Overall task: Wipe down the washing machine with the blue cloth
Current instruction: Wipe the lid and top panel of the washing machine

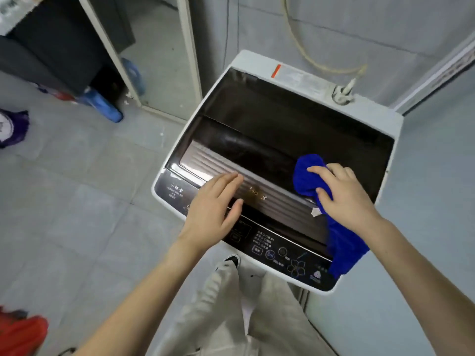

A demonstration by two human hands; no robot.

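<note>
Clutter sits along the left edge of the frame, all of it cut off or blurred: a red item (21, 335) at the lower left, a purple and white object (12, 128) at mid-left, and blue slippers (102, 105) on the tiled floor beside dark furniture at the upper left. What each really is cannot be told.

Toward the centre, the left hand (213, 209) lies flat on the washing machine (246, 60), fingers straight and held together, resting on the ribbed grey strip at the front of the closed dark lid (270, 119). It holds nothing. Its palm hides part of the control panel (280, 255), whose printed labels are too small to read. Below, at bottom centre, pale trousers (226, 304) and the toe of a dark shoe (232, 259) show, the machine's front wall hidden behind them.

Right of centre, the blue cloth (305, 176) is bunched on the lid's front right part, with a long tail trailing down over the panel's right end and off the front edge. The right hand (344, 196) sits on top of it, fingers curved over the bunch and thumb tucked against the fabric, gripping it; much of the cloth is covered by the palm.

At the upper right, a pale hose (303, 47) runs down the wall to a fitting on the machine's back corner.
</note>
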